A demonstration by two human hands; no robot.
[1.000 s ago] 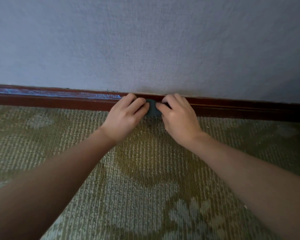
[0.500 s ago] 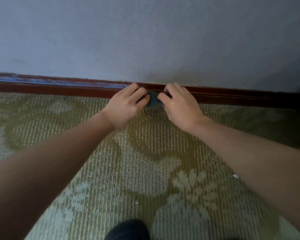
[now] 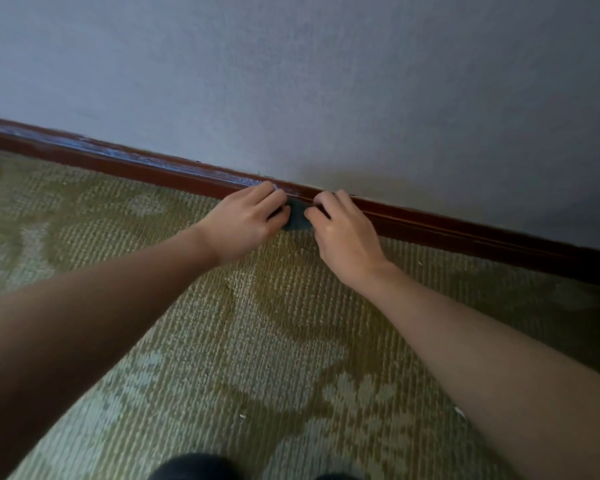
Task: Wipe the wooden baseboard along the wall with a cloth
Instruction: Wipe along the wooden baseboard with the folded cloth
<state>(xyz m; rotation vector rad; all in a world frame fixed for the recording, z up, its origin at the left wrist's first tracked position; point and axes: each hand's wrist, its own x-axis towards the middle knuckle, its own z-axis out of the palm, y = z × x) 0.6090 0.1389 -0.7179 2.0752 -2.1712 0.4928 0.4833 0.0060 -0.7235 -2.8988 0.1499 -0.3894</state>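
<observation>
A small dark teal cloth (image 3: 297, 219) is bunched against the front face of a dark reddish-brown wooden baseboard (image 3: 465, 230), just above where the board meets the floor. Only a small patch of the cloth shows, between the two hands.

The left hand (image 3: 246, 220) grips the cloth from the left, fingers curled, with the fingertips up on the top edge of the baseboard. The right hand (image 3: 347, 233) grips it from the right, fingers curled in the same way, and its thumb tip pinches the fabric. The two hands sit close together, almost touching, with the cloth pressed to the wood between them. Both bare forearms reach in from the lower corners of the view and meet at the board.

The baseboard runs across the whole view on a slant, higher at the left and lower at the right. Its top ledge to the left of the hands carries a pale, bluish, streaky sheen; to the right of the hands the wood looks darker and more even.

Above the board rises a plain blue-grey textured wall (image 3: 326, 81). Below it lies an olive-green ribbed carpet (image 3: 257, 341) with a paler leaf and flower pattern. A few tiny white specks (image 3: 242, 416) lie on the carpet. At the bottom edge a dark rounded shape (image 3: 191, 467) shows, too cropped to identify.
</observation>
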